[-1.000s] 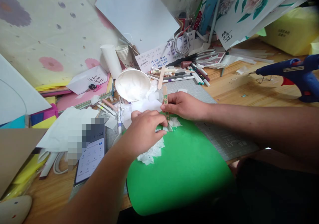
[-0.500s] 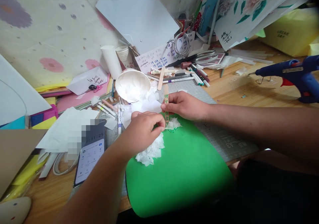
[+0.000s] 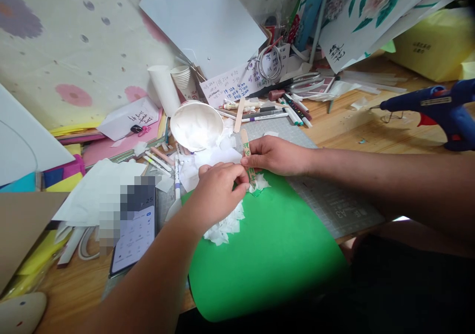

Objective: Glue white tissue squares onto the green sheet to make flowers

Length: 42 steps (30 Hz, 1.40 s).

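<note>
Between the thumb and fingers of my right hand (image 3: 276,156) is a wooden craft stick (image 3: 246,145) with green markings. The stick leans slightly, its lower end pressed to white paper scraps (image 3: 262,181) on a curved green sheet (image 3: 270,245). My left hand (image 3: 221,190) is closed in a pinch right beside the stick's lower end; what its fingertips hold, if anything, is hidden. Below that hand, a cluster of torn white paper pieces (image 3: 224,227) sits on the green sheet. A thin green shiny line (image 3: 261,193) borders the scraps by the stick.
A paper bowl (image 3: 196,126) with white scraps lies tilted behind my hands, near paper cups (image 3: 163,89) and several pens (image 3: 265,118). To the right rests a blue glue gun (image 3: 426,104). A phone (image 3: 135,235) lies at left, and a grey cutting mat (image 3: 330,205) is under the sheet.
The craft stick has gone from nearly upright to leaning, its top to the left and its lower end to the right. My left hand has shifted slightly right along with it.
</note>
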Each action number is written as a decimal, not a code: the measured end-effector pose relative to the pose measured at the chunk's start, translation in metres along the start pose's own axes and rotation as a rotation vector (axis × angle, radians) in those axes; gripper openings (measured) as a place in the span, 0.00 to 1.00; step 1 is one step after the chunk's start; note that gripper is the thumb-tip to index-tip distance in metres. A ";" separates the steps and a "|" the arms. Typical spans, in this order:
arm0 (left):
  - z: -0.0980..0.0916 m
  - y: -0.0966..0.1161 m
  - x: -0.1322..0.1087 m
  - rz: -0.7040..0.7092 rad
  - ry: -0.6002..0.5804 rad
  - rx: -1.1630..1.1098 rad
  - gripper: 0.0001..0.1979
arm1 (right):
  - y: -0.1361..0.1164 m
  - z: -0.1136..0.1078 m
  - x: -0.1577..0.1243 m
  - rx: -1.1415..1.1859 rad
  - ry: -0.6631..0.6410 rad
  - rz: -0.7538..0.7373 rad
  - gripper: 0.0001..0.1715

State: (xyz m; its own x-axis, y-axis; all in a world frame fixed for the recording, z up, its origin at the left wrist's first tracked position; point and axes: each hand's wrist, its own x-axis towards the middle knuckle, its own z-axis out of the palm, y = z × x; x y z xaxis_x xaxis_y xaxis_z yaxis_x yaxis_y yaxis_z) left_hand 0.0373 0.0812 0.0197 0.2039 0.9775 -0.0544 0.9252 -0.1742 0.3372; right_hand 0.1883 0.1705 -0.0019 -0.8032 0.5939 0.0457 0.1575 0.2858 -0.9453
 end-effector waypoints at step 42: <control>-0.023 -0.057 0.007 -0.224 0.168 0.287 0.08 | 0.013 0.008 -0.013 0.254 0.168 0.005 0.23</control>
State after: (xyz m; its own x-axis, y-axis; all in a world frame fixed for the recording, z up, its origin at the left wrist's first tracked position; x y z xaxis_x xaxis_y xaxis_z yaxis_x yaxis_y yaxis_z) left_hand -0.0216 0.1010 0.0221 -0.0462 0.9968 0.0658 0.9975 0.0425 0.0567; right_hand 0.1962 0.1609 -0.0168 -0.6929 0.7172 0.0740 -0.0045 0.0983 -0.9951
